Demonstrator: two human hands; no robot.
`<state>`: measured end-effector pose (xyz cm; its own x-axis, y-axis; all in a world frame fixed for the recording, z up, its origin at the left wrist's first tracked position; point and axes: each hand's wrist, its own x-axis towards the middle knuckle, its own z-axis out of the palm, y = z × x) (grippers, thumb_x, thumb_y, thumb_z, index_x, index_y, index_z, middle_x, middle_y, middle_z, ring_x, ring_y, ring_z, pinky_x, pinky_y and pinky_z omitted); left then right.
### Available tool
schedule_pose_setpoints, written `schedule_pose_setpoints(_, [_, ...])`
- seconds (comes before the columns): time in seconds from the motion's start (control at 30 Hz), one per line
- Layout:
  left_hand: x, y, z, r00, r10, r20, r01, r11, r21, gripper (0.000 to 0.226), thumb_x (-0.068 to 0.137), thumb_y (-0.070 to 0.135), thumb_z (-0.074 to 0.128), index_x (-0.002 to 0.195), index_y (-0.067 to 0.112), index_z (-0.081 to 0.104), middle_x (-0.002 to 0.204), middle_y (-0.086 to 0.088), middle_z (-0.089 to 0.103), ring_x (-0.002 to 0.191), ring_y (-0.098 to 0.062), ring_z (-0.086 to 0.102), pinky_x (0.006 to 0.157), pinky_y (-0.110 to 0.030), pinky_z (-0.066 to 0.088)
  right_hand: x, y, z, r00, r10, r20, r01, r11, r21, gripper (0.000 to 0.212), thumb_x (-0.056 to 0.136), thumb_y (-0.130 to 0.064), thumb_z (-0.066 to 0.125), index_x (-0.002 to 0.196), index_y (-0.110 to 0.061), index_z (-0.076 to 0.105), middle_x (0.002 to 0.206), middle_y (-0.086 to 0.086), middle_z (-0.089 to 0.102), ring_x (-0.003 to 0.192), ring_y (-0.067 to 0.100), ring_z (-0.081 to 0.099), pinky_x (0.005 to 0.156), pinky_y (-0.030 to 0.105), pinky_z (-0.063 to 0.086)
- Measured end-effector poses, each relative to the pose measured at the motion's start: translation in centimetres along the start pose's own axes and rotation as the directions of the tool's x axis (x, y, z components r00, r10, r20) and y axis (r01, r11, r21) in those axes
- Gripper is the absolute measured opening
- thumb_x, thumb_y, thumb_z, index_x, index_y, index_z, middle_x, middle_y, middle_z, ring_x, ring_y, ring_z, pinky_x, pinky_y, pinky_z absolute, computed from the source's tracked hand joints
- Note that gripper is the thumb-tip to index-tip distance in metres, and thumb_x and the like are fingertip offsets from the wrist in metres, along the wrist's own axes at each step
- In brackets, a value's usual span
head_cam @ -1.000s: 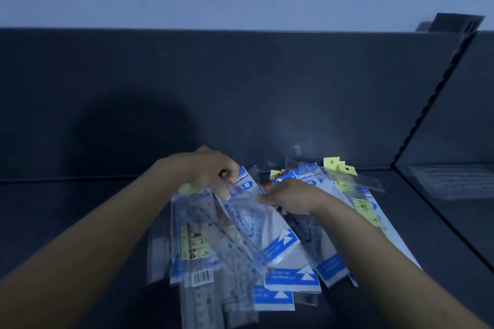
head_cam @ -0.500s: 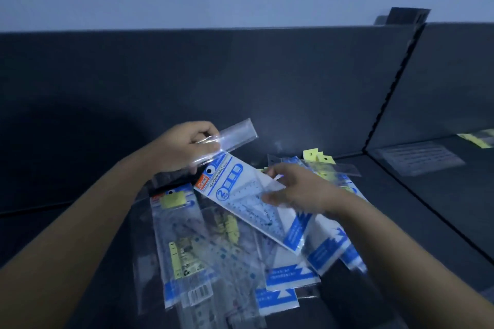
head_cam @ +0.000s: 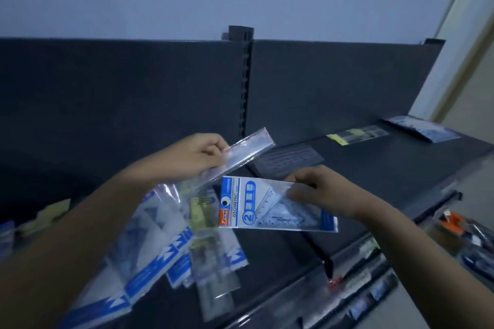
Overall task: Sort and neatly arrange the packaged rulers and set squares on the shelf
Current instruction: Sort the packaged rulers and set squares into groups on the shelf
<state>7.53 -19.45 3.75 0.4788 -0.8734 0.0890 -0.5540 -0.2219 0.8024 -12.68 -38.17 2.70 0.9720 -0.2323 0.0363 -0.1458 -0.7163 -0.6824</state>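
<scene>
While the dark grey metal shelf (head_cam: 387, 168) is stretched across the view, a loose heap of clear and blue-and-white packets (head_cam: 165, 235) is seen unsorted at 7 o'clock. A blue-and-white set-square packet (head_cam: 267, 205) is pinched at its 3 o'clock end by the right hand (head_cam: 320, 189), thumb and fingers curled on the film, long axis laid 9 to 3. A narrow clear ruler sleeve (head_cam: 240, 152) is gripped at its lower end by the left hand (head_cam: 197, 155) and pointed toward 1 o'clock. A yellow-tagged ruler pack (head_cam: 358, 135) is laid in the bay at 2 o'clock. That bay is judged nearer the right hand, so the set squares can be expected there first.
</scene>
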Motion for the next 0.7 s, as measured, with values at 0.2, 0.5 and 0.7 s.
schedule_pose_setpoints(0.2, [8.2,4.1,9.6,0.999,0.007,-0.036,-0.003,0.996,0.086,0.006,0.087,0.018,0.069,0.093,0.017,0.069,0.08,0.002,0.07,0.069,-0.006,0.061,0.072,-0.026,0.047,-2.6,9.7,-7.3,0.999,-0.035,-0.006,0.036,0.999,0.04,0.014,0.089,-0.009,0.062,0.08,-0.016,0.069,0.069,-0.01,0.065,0.063,-0.002,0.058,0.06,0.015,0.043])
schedule_pose_setpoints(0.5, [15.3,3.1,15.1,0.978,-0.159,-0.136,0.172,0.98,0.095,0.008,0.077,0.017,0.08,0.077,0.018,0.072,0.066,0.014,0.07,0.061,0.007,0.06,0.059,-0.004,0.045,0.4,17.2,-12.7,0.986,-0.051,0.159,0.029,0.989,0.143,0.01,0.089,-0.007,0.061,0.082,-0.009,0.069,0.06,-0.004,0.059,0.055,0.01,0.051,0.056,0.025,0.041])
schedule_pose_setpoints(0.7, [17.7,0.9,14.9,0.981,-0.16,-0.109,0.192,0.877,0.441,0.018,0.071,0.027,0.083,0.072,0.018,0.068,0.073,0.007,0.067,0.07,-0.006,0.061,0.064,-0.016,0.047,4.1,19.0,-12.5,0.967,-0.084,0.24,0.04,0.982,0.183,0.007,0.088,-0.008,0.065,0.083,-0.011,0.069,0.051,-0.012,0.053,0.048,0.003,0.044,0.05,0.015,0.036])
